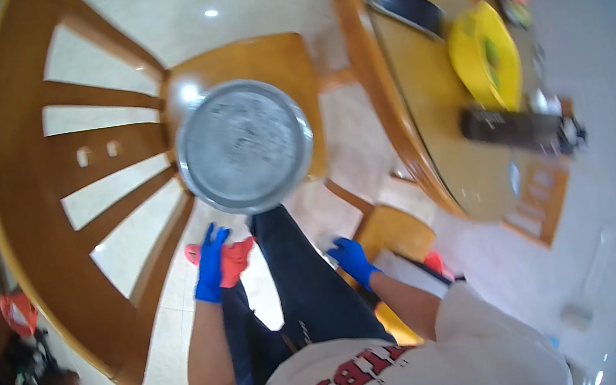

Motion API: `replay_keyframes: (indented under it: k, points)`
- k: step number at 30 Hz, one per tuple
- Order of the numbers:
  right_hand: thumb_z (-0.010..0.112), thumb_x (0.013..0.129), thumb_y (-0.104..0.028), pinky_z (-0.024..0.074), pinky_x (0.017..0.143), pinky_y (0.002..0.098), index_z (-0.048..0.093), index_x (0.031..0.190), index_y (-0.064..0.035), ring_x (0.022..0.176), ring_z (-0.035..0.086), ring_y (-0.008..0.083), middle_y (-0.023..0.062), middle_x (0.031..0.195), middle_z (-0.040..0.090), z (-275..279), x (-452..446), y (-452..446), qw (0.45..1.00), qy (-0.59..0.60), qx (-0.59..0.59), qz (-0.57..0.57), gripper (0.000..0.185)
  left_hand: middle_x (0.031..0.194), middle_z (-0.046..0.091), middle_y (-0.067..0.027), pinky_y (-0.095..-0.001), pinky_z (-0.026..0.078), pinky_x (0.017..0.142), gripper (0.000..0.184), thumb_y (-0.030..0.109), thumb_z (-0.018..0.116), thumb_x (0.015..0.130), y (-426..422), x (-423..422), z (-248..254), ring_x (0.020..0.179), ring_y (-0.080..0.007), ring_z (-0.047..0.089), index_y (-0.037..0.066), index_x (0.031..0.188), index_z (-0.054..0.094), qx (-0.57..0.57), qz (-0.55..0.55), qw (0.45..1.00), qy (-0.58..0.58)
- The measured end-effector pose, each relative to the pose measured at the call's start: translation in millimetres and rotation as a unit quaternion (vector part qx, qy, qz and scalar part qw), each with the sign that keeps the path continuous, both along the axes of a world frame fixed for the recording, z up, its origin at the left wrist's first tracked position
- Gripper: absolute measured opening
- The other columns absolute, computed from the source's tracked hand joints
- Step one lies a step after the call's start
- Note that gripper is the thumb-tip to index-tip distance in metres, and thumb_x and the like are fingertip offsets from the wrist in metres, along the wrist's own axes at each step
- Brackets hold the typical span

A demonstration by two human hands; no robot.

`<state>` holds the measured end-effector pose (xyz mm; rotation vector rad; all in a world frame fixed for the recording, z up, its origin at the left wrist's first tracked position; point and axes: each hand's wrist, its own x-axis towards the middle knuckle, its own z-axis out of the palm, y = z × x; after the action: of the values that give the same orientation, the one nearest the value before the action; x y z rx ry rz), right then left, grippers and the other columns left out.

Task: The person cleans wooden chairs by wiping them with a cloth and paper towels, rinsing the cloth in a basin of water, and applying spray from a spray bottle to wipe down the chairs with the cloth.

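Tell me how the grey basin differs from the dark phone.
The basin is round; the phone is oblong. The basin is grey, the phone much darker. The basin sits on a chair, the phone on the table. Both rest on furniture.

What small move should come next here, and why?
Probably bring the red cloth up over the basin: the cloth is at the left hand, outside the basin, which sits on the chair. The right hand is also clear of it; its grip is too blurred to judge.
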<state>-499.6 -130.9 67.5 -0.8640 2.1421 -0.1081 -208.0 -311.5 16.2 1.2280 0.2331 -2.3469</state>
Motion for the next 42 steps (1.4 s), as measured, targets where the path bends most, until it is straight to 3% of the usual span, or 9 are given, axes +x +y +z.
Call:
replay_keyframes:
  k: [4,8,16,18,19,21,31,34,42]
  points:
    - [0.066,0.077,-0.028,0.0489,0.077,0.0362,0.061,0.106,-0.0011,0.091,0.063,0.0315,0.0206,0.098,0.064,27.2,41.4,38.7,0.993,-0.038,0.019,-0.107,0.040,0.093,0.059,-0.0100,-0.0303,0.048,0.072,0.024,0.020,0.052,0.090,16.6,62.9,90.2,0.081,-0.0200,0.059,0.007,0.111,0.051,-0.012,-0.112,0.994,0.000]
    - [0.065,0.077,-0.027,0.0486,0.078,0.0362,0.061,0.106,-0.0002,0.092,0.062,0.0309,0.0202,0.097,0.064,29.1,73.8,82.9,0.995,0.002,0.007,-0.102,0.040,0.101,0.057,-0.0209,-0.0518,0.051,0.067,0.060,0.042,0.057,0.084,120.6,221.6,-30.4,0.087,-0.0350,0.062,0.004,0.124,0.033,-0.034,-0.141,0.983,-0.110]
    - [0.050,0.085,-0.015,0.0489,0.070,0.0350,0.061,0.103,-0.0018,0.088,0.063,0.0236,0.0137,0.097,0.065,15.8,117.0,151.6,0.993,0.043,-0.090,-0.062,0.025,0.085,0.050,-0.0160,-0.0536,0.049,0.050,0.027,0.023,0.056,0.083,114.0,303.4,140.7,0.070,-0.0376,0.062,0.006,0.099,0.042,0.053,-0.084,0.970,-0.222]
    - [0.043,0.089,-0.020,0.0492,0.070,0.0341,0.062,0.105,-0.0039,0.087,0.063,0.0224,0.0134,0.099,0.064,10.0,107.4,141.2,0.941,-0.102,-0.075,-0.314,0.029,0.082,0.053,-0.0174,-0.0531,0.049,0.049,0.027,0.022,0.056,0.084,125.5,333.8,154.2,0.069,-0.0384,0.062,0.006,0.101,0.043,0.068,-0.047,0.979,-0.188]
    - [0.038,0.092,-0.025,0.0490,0.069,0.0334,0.063,0.106,-0.0064,0.083,0.062,0.0200,0.0120,0.096,0.064,19.6,108.0,138.0,0.969,0.178,-0.172,0.006,0.034,0.084,0.054,-0.0186,-0.0522,0.049,0.049,0.027,0.021,0.056,0.084,138.5,353.6,151.1,0.069,-0.0378,0.062,0.006,0.103,0.044,0.063,-0.027,0.978,-0.198]
    - [0.050,0.089,-0.028,0.0460,0.064,0.0363,0.061,0.084,-0.0051,0.068,0.054,0.0180,0.0084,0.073,0.058,23.5,102.1,105.3,0.937,-0.123,-0.168,-0.279,0.026,0.087,0.058,-0.0195,-0.0495,0.051,0.053,0.028,0.018,0.057,0.084,166.2,378.4,153.2,0.070,-0.0352,0.062,0.004,0.107,0.047,0.033,0.017,0.977,-0.212]
    - [0.062,0.081,-0.017,0.0395,0.037,0.0306,0.050,0.071,-0.0050,0.046,0.050,0.0165,0.0062,0.061,0.052,-53.8,229.1,-127.3,0.951,-0.309,-0.010,0.012,0.019,0.091,0.064,-0.0167,-0.0400,0.051,0.068,0.036,0.021,0.057,0.086,317.4,399.7,159.8,0.078,-0.0300,0.063,-0.006,0.109,0.054,0.015,0.279,0.808,-0.518]
    - [0.051,0.087,-0.023,0.0381,0.045,0.0356,0.056,0.064,-0.0033,0.049,0.048,0.0167,0.0062,0.056,0.051,-75.5,323.5,-171.5,0.934,-0.305,-0.054,0.177,0.031,0.102,0.060,-0.0239,-0.0568,0.040,0.080,0.061,0.045,0.036,0.087,433.9,397.5,112.0,0.091,-0.0415,0.057,-0.009,0.111,0.047,0.105,0.584,0.805,-0.030]
    - [0.053,0.082,-0.022,0.0398,0.045,0.0305,0.057,0.067,-0.0095,0.053,0.051,0.0126,0.0026,0.062,0.055,0.2,705.1,-219.5,0.769,-0.546,0.176,0.284,0.020,0.094,0.058,-0.0155,-0.0497,0.039,0.078,0.040,0.043,0.036,0.084,538.9,407.2,62.3,0.089,-0.0352,0.055,0.006,0.095,0.049,0.082,0.805,0.583,0.068]
